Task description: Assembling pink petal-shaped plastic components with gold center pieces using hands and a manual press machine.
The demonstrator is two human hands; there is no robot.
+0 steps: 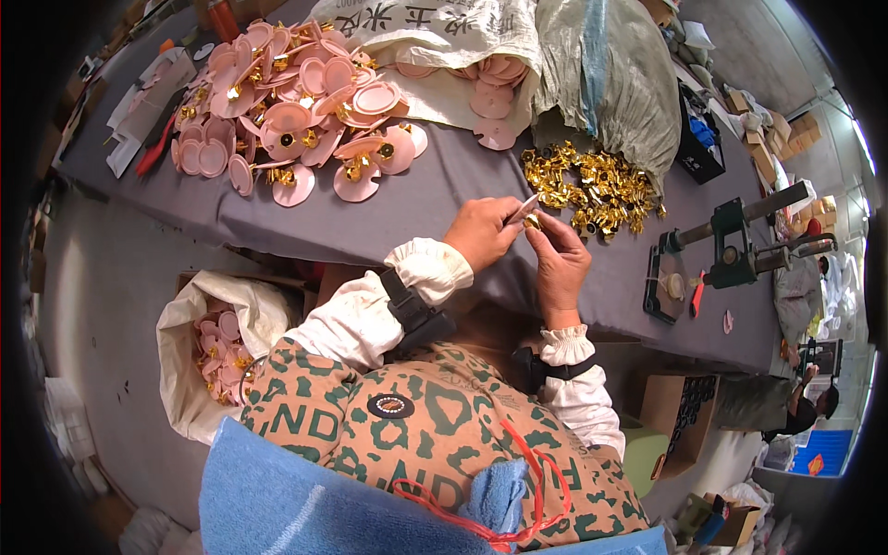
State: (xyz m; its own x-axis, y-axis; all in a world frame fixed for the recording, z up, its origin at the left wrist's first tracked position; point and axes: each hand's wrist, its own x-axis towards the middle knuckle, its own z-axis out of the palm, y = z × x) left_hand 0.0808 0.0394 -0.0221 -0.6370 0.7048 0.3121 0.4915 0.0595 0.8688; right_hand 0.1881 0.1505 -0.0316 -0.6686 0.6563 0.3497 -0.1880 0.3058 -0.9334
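Observation:
Over the front edge of the table, my left hand (481,235) pinches a thin pink disc (524,209), seen nearly edge-on. My right hand (561,266) meets it from the right, its fingertips closed on a small shiny gold clip-like part (533,221) against the disc. Whether the two parts are joined is too small to tell. Just beyond my right hand lies a heap of gold parts (592,190). A large pile of pink discs (305,102), many with gold parts fixed on, covers the table's far left.
Pink discs spill from a white woven sack (435,46); another sack (606,79) stands beside it. At right is a green hand press (731,240) with a red-handled tool (697,292). An open sack (222,305) of pink pieces sits on the floor at left. Another person (814,407) is far right.

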